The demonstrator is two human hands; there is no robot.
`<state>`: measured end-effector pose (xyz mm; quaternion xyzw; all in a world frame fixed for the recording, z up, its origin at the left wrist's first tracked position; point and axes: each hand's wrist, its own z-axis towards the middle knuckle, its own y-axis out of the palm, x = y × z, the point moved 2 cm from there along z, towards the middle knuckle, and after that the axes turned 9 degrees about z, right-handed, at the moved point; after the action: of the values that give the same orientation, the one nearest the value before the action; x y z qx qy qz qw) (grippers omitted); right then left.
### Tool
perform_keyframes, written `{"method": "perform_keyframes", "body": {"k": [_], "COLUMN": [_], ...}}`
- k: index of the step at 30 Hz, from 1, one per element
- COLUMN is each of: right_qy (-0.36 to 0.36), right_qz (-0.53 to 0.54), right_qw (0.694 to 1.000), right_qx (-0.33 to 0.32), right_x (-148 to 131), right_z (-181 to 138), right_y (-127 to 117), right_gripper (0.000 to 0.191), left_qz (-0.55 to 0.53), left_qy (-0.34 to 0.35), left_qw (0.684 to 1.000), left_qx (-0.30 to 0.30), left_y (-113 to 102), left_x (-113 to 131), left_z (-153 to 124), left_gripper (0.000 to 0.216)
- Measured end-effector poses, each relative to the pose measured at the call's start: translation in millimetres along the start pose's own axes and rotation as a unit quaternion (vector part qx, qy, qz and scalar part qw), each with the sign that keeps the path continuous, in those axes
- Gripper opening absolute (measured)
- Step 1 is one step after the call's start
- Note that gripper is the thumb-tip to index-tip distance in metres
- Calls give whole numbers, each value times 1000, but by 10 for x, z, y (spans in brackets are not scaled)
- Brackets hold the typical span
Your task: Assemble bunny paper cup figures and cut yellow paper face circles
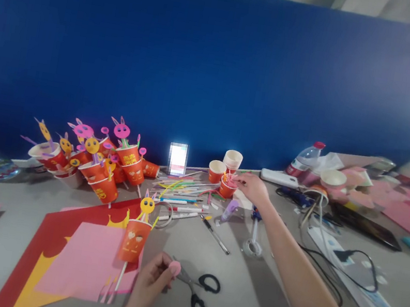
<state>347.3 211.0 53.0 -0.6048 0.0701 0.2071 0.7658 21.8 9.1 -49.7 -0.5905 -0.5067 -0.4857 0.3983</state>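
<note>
A small round piece of pink paper (175, 268) is pinched between the thumb and finger of my left hand (150, 283), low in the middle of the head view. Farther off, my right hand (253, 188) has its fingertips together at the mouth of a small red paper cup (226, 190) with pink pieces in it. What those fingertips grip is too small to make out. Scissors with black handles (192, 282) lie spread just right of my left hand. To its upper left is a red cup (134, 241) with a yellow rabbit face (147, 205) and a white stick.
Several rabbit-topped cups (96, 180) cluster at the back left. Pink paper sheets (81, 258) lie on red and yellow card. Pens (179, 215), a glue bottle (230, 210) and a tape roll (252, 247) are mid-table. A power strip (349, 277) with cables lies right.
</note>
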Motion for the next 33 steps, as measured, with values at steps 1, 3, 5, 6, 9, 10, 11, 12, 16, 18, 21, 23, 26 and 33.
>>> {"method": "perform_keyframes", "body": {"k": [1,3,5,6,9,10,11,12,16,18,21,23,26,33], "right_qy": [2,15,30,37,49,50,48,44,29,25,29,32,32,-85], "right_qz": [-1,-7,-15,-18,-28,-32,-35,-37,-39,-34,-19,-2,29,162], "right_qw": [1000,1000,999,999,998,998,998,998,999,999,999,999,998,983], "right_qx": [2,9,14,14,10,6,0,-6,-17,-13,-1,12,43,-9], "right_x": [9,23,29,29,24,22,19,16,-2,-13,-24,-43,-160,-1044], "right_z": [4,12,16,18,26,30,34,37,42,41,41,28,-69,-1041], "right_y": [6,23,49,61,81,79,73,63,-2,-35,-83,-129,-231,-77], "right_gripper": [21,21,21,21,21,21,21,22,26,26,23,20,19,25], "left_qz": [0,3,8,9,7,7,9,11,12,10,5,1,5,13], "left_qy": [1,3,4,5,5,4,4,4,3,1,-2,-7,-6,4], "left_qw": [1000,1000,1000,1000,1000,1000,1000,1000,1000,1000,1000,1000,1000,1000], "left_qx": [-1,-1,1,2,0,-2,-5,-6,-1,0,2,4,1,-3], "left_y": [1,4,4,4,3,3,3,2,-4,-5,-3,-3,-5,-12], "left_x": [1,1,-1,-4,-15,-19,-23,-28,-60,-81,-101,-97,-55,1], "left_z": [3,10,15,17,17,16,16,16,25,33,39,34,14,-2], "left_gripper": [40,39,38,38,39,39,38,38,40,40,41,42,42,40]}}
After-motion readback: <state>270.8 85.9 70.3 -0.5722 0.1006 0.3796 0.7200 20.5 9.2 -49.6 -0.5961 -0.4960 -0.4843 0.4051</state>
